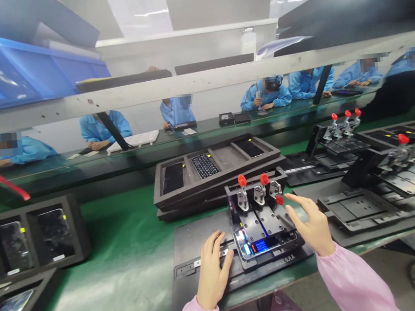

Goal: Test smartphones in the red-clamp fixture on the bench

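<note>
In front of me a black clamping fixture [238, 282] holds a phone [246, 249] with a lit screen showing blue and white blocks. Metal pressing plates [271, 220] lie over part of the phone. Of the three red-tipped toggle clamps, the left clamp [242, 181] and the middle clamp [264, 179] have handles up. The right clamp's red tip [280, 200] points down. My left hand [213, 270] lies with fingers stretched over the fixture's left side, holding nothing. Beside the right clamp, my right hand [311, 223] has thumb and fingers apart, also with nothing in it.
Behind the fixture sits a stack of foam trays [175, 202] with phone-like panels. More foam trays [77, 226] stand at the left. Similar fixtures [363, 209] crowd the right. A shelf beam [200, 80] crosses above, carrying a blue bin [38, 74]. People in blue work beyond.
</note>
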